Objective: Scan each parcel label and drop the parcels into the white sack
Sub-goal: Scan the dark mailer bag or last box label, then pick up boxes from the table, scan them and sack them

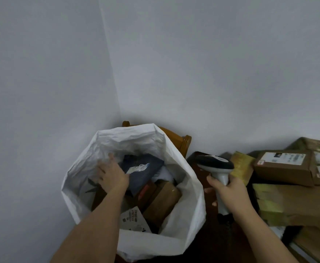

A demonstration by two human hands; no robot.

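Left hand [112, 174] is reaching into the white sack [191, 188], grip relaxed, fingers touching a dark blue parcel [143, 172] — right hand [229, 188] is gripping the barcode scanner [217, 167] beside stacked cardboard boxes [284, 167].

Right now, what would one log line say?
left hand: inside white sack, on dark parcel | right hand: grips scanner

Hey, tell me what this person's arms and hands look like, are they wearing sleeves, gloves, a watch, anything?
Both forearms are bare for as far as the picture shows; no sleeve is in view. The left hand and the right hand wear no gloves. No watch, bracelet or ring shows on either wrist or on the fingers in view, and no markings can be made out.
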